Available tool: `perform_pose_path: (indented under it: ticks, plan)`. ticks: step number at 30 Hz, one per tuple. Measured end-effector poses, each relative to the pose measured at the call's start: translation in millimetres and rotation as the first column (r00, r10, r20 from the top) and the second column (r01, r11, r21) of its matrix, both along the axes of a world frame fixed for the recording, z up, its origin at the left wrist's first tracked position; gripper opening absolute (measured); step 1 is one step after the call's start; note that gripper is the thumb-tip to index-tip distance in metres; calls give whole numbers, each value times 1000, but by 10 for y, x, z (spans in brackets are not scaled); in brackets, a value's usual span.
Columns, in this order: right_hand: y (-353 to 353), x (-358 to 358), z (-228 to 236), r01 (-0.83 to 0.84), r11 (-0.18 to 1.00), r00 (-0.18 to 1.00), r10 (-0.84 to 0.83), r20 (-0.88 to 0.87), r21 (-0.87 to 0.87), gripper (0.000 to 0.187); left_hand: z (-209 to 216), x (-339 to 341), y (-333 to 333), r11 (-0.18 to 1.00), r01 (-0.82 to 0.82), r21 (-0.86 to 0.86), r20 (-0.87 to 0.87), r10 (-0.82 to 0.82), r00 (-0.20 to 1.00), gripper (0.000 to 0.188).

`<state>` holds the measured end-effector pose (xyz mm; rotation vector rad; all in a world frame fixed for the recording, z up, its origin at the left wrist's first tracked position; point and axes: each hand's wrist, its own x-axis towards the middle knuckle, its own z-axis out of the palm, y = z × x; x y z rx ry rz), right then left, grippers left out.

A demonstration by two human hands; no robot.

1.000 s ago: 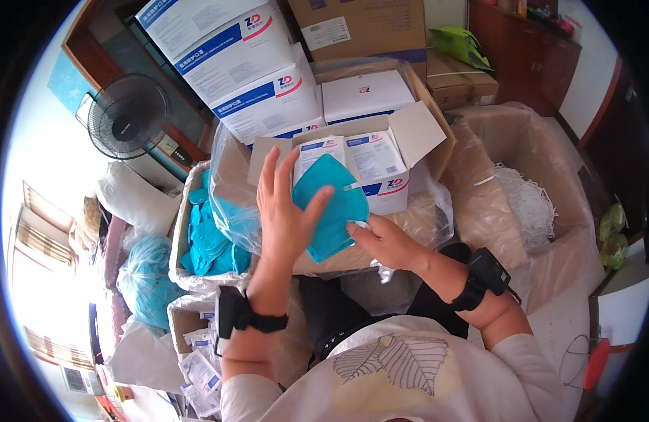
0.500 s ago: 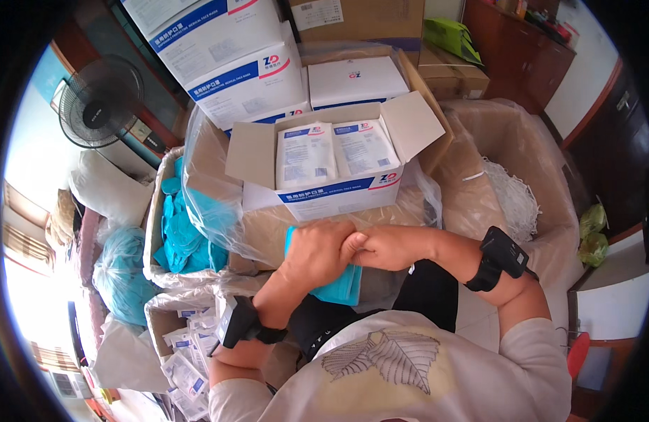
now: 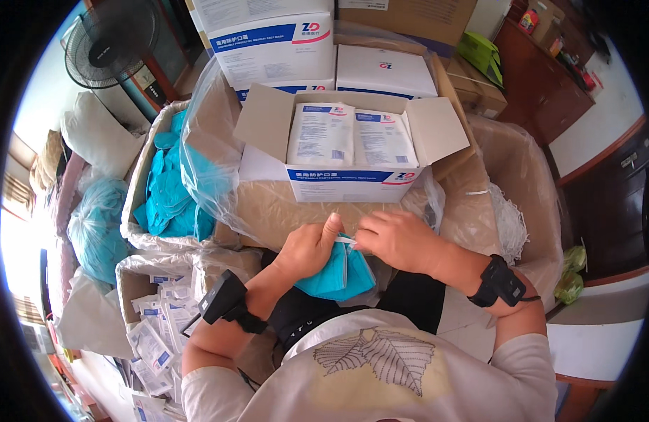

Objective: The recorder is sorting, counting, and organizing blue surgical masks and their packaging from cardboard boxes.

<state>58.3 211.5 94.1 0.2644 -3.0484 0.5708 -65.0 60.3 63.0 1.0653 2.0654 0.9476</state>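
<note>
A folded turquoise face mask (image 3: 338,274) hangs below my hands, just above my lap. My left hand (image 3: 307,250) is closed on its upper left edge, thumb pointing up. With bent fingers, my right hand (image 3: 400,243) pinches a white elastic strap (image 3: 346,240) at the mask's top. The strap runs between the two hands. Beyond them an open white and blue carton (image 3: 352,186) stands with its flaps spread, holding white printed packets (image 3: 321,137).
To the left, a lined bin (image 3: 133,204) is full of loose turquoise masks. Below it, another lined box (image 3: 131,271) holds flat packets. White straps (image 3: 507,228) lie heaped in a lined carton at right. Stacked cartons (image 3: 271,53) rise at the back beside a fan (image 3: 112,43).
My hands, clasped together over the mask before, have come apart. A white strap now shows between them, and more of the mask is visible. The view has shifted somewhat.
</note>
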Motion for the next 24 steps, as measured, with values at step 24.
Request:
perform_pose_path:
  ticks: [24]
  plan:
    - [-428, -348, 3, 117, 307, 986, 76, 147, -945, 26, -153, -306, -95, 946, -117, 301, 237, 44, 970, 56]
